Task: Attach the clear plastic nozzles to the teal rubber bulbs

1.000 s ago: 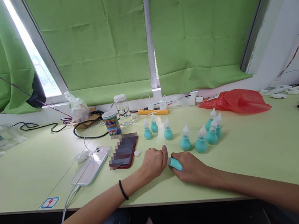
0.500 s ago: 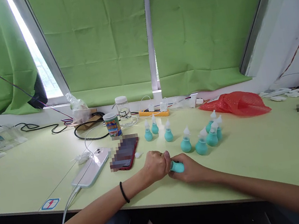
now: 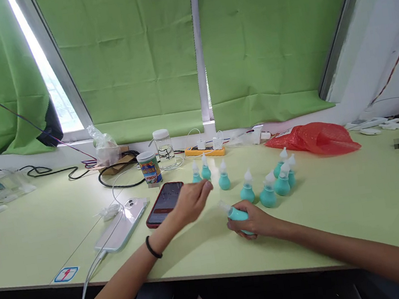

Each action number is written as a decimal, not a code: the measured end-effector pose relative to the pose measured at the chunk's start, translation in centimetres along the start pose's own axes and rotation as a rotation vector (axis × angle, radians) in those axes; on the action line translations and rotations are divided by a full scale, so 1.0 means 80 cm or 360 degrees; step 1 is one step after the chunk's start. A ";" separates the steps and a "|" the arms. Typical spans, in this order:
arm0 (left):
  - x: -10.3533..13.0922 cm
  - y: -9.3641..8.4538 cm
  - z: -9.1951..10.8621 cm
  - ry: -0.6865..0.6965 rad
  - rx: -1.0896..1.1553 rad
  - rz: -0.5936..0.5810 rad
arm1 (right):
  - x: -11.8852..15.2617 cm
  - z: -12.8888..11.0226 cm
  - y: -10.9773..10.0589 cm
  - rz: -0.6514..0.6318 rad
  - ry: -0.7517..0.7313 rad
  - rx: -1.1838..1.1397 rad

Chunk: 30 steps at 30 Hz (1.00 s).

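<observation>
My right hand is wrapped around a teal squeeze-bulb nasal aspirator, tilted with its clear neck pointing up and left. No white nozzle shows on that neck. Apart from it, my left hand hovers over the table with its fingers pressed together; whatever they may hold is hidden. Beyond my hands stand several teal bulbs with white pointed nozzles, among them one bulb in the middle, another to its right and a front one. My left hand partly covers a bulb behind it.
A dark phone and a pale phone with a cable lie at left. Farther back are a printed can, a clear jar, an orange power strip and a red plastic bag.
My left hand has come away from the aspirator, moving up and slightly left. The clear neck now shows in my right hand. The loose white nozzle beside the phone is no longer visible.
</observation>
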State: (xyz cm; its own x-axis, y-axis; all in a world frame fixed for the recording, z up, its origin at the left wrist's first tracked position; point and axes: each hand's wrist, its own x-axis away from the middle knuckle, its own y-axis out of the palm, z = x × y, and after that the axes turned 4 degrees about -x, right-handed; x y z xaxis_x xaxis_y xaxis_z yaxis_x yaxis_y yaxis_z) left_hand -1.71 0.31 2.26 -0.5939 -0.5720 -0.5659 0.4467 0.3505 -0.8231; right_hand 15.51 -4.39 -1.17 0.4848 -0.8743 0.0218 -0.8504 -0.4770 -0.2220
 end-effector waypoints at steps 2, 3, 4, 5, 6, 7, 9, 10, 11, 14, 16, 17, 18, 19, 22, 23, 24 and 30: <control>-0.007 -0.015 -0.023 -0.0063 -0.0222 -0.0206 | -0.001 0.003 -0.001 0.0079 -0.0041 0.0070; -0.008 -0.020 -0.033 -0.0049 -0.0322 -0.0339 | -0.001 0.004 -0.002 0.0102 -0.0056 0.0099; -0.008 -0.022 -0.041 -0.0032 -0.0406 -0.0459 | -0.001 0.005 -0.002 0.0112 -0.0064 0.0120; -0.006 -0.023 -0.047 -0.0005 -0.0473 -0.0592 | -0.001 0.006 -0.002 0.0116 -0.0071 0.0135; -0.004 -0.022 -0.051 0.0004 -0.0540 -0.0704 | -0.001 0.007 -0.002 0.0119 -0.0081 0.0151; -0.001 -0.019 -0.052 -0.0003 -0.0615 -0.0788 | -0.001 0.007 -0.001 0.0128 -0.0099 0.0173; 0.005 -0.010 -0.052 -0.0033 -0.0772 -0.0866 | 0.000 0.007 -0.001 0.0157 -0.0154 0.0248; 0.007 -0.006 -0.051 -0.0036 -0.0837 -0.0861 | 0.000 0.007 -0.001 0.0173 -0.0189 0.0299; 0.009 -0.002 -0.050 -0.0020 -0.0877 -0.0841 | 0.000 0.006 -0.001 0.0189 -0.0228 0.0355; 0.008 0.003 -0.047 0.0081 -0.0802 -0.0771 | -0.001 0.006 -0.002 0.0251 -0.0350 0.0546; 0.003 0.000 -0.041 0.0092 -0.0607 -0.0673 | -0.002 0.008 -0.004 0.0325 -0.0428 0.0691; 0.001 -0.002 -0.037 0.0067 -0.0456 -0.0613 | -0.002 0.010 -0.005 0.0367 -0.0466 0.0772; -0.001 -0.005 -0.032 0.0019 -0.0267 -0.0541 | -0.003 0.011 -0.007 0.0411 -0.0506 0.0860; -0.004 -0.008 -0.027 -0.0048 -0.0044 -0.0477 | -0.004 0.014 -0.008 0.0450 -0.0549 0.0950; -0.008 -0.015 -0.011 -0.0310 0.0697 -0.0338 | -0.007 0.019 -0.013 0.0538 -0.0650 0.1201; -0.008 -0.016 -0.008 -0.0389 0.0922 -0.0320 | -0.008 0.021 -0.014 0.0567 -0.0663 0.1265; -0.009 -0.017 -0.005 -0.0455 0.1123 -0.0322 | -0.009 0.022 -0.015 0.0595 -0.0663 0.1317; -0.010 -0.016 -0.006 -0.0680 0.1695 -0.0506 | -0.008 0.019 -0.018 0.0662 -0.0581 0.1430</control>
State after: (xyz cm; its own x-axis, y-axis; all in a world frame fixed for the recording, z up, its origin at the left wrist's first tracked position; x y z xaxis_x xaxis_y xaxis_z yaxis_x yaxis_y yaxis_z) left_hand -2.14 0.66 3.72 -0.5978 -0.7933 -0.1158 0.7706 -0.5288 -0.3557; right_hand 16.78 -3.01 -2.34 0.3489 -0.8028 -0.4835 -0.5723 0.2260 -0.7883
